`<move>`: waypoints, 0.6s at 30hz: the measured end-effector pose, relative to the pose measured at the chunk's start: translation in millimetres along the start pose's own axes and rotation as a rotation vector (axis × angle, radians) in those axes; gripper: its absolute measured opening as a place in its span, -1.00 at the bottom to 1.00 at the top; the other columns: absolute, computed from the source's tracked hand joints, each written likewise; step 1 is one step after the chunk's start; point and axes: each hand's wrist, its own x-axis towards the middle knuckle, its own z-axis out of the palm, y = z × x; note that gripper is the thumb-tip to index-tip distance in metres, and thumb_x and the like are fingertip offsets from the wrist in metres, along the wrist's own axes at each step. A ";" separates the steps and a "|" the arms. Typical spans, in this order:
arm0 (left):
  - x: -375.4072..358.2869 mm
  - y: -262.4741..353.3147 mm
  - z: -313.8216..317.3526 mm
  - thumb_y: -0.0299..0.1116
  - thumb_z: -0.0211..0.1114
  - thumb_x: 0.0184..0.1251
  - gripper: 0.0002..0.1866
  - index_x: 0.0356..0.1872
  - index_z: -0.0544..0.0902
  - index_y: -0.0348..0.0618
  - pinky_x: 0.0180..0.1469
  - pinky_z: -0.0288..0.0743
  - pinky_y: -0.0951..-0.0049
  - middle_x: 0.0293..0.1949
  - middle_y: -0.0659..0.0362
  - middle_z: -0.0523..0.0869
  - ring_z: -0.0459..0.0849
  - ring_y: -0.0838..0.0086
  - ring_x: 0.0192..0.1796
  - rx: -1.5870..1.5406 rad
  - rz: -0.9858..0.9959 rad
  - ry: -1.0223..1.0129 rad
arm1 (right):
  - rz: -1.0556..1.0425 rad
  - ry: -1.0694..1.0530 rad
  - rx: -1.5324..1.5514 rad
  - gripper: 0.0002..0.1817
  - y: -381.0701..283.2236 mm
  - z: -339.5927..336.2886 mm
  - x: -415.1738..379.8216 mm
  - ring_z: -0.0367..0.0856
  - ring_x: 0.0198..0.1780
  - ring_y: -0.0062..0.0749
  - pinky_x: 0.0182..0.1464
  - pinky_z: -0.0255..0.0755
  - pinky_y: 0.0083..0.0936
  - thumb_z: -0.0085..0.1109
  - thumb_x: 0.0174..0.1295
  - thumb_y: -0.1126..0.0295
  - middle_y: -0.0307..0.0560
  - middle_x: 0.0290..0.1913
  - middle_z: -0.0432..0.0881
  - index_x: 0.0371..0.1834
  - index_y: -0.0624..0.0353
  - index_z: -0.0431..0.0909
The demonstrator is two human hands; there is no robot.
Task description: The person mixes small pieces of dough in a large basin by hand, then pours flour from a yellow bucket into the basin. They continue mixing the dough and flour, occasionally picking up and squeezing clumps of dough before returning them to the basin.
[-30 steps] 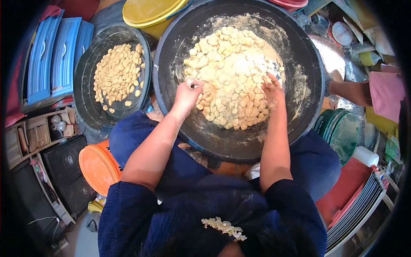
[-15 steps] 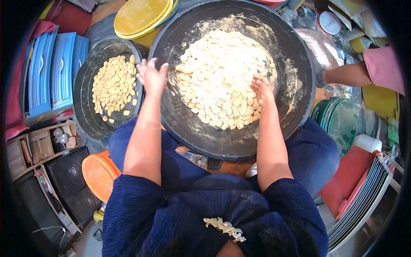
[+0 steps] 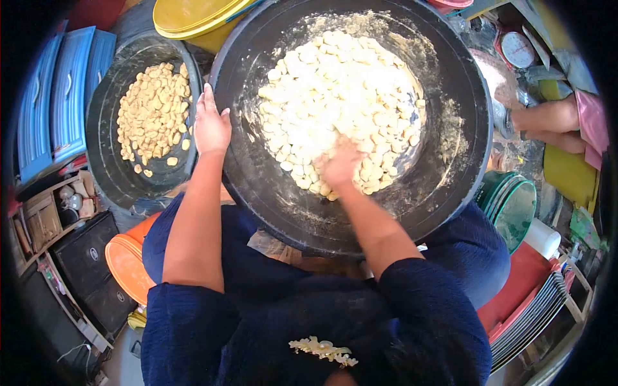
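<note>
A large black basin [image 3: 309, 222] sits in front of me between my knees. Inside lies a wide heap of small, pale, rounded pieces [image 3: 309, 83] dusted with flour-like powder, washed out by bright light. My right hand [image 3: 341, 162] is down among them at the near side of the heap, its fingers smeared by motion and partly lost in the glare. At the basin's left rim, my left hand [image 3: 211, 125] lies against the edge with its fingers stretched out. Left of it stands a smaller dark basin [image 3: 106, 128] with browner pieces [image 3: 154, 109] of similar shape.
Yellow lidded tubs [image 3: 193, 19] stand behind. An orange lid [image 3: 125, 267] is by my left knee, green lids [image 3: 515, 209] by my right. Another person's leg [image 3: 547, 117] shows at right, near a round dial scale [image 3: 517, 50]. Blue cabinet doors [image 3: 67, 96] rise at left.
My right hand has moved left and nearer, from the heap's right side into its near part. My left hand has come to the basin's rim from just above its left edge. The view has shifted.
</note>
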 end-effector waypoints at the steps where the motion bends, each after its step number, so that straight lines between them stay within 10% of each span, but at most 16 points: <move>1: -0.4 -0.2 0.2 -0.30 0.21 0.20 -0.25 0.39 0.05 0.00 0.10 0.42 0.20 0.27 0.01 0.31 0.50 0.10 0.12 0.008 -0.003 -0.001 | -0.294 -0.361 -0.090 -0.24 -30.7 -41.5 -29.1 -0.18 0.47 -0.02 0.34 -0.45 0.29 -0.19 0.26 -0.09 0.12 0.45 -0.07 0.44 0.03 -0.08; 3: 0.6 -1.3 1.2 -0.29 0.21 0.21 -0.25 0.40 0.05 0.04 0.12 0.42 0.21 0.27 0.03 0.32 0.49 0.12 0.14 0.011 -0.024 -0.019 | -0.743 -0.150 0.017 -0.38 -27.9 2.3 -49.9 -0.14 0.48 -0.15 0.39 -0.49 0.21 -0.18 0.27 -0.11 -0.10 0.45 0.03 0.37 -0.17 0.14; 7: 1.8 1.4 0.4 -0.27 0.21 0.23 -0.26 0.40 0.04 0.06 0.12 0.40 0.20 0.27 0.04 0.32 0.48 0.14 0.15 0.013 -0.046 -0.036 | -0.804 -0.342 -0.323 -0.35 32.4 -90.3 13.1 -0.11 0.48 -0.26 0.42 -0.45 0.11 -0.14 0.23 -0.17 -0.17 0.47 -0.05 0.38 -0.28 0.10; 12: 1.1 0.2 3.4 -0.25 0.20 0.23 -0.26 0.40 0.05 0.08 0.11 0.41 0.19 0.23 0.04 0.35 0.50 0.14 0.12 0.057 -0.054 -0.015 | 0.124 0.012 -0.042 -0.36 150.6 -106.5 85.6 -0.16 0.47 0.00 0.42 -0.28 0.05 -0.13 0.25 -0.08 -0.08 0.47 -0.06 0.39 -0.17 0.13; 15: -0.6 1.4 2.0 -0.25 0.21 0.22 -0.25 0.40 0.04 0.07 0.09 0.43 0.19 0.22 0.01 0.36 0.51 0.09 0.10 0.052 -0.043 -0.002 | 0.154 0.061 0.437 -0.26 150.3 -68.8 94.7 -0.23 0.46 0.15 0.39 -0.31 0.13 -0.13 0.22 -0.15 0.11 0.47 -0.12 0.41 -0.03 0.08; 18: -0.8 2.7 0.7 -0.26 0.21 0.22 -0.25 0.40 0.03 0.05 0.07 0.44 0.19 0.21 -0.02 0.37 0.51 0.05 0.09 0.017 -0.023 0.001 | 0.205 -0.047 -0.094 -0.18 45.3 -44.0 13.8 -0.33 0.47 0.18 0.29 -0.32 0.40 -0.25 0.21 -0.26 0.29 0.45 -0.24 0.41 0.04 0.05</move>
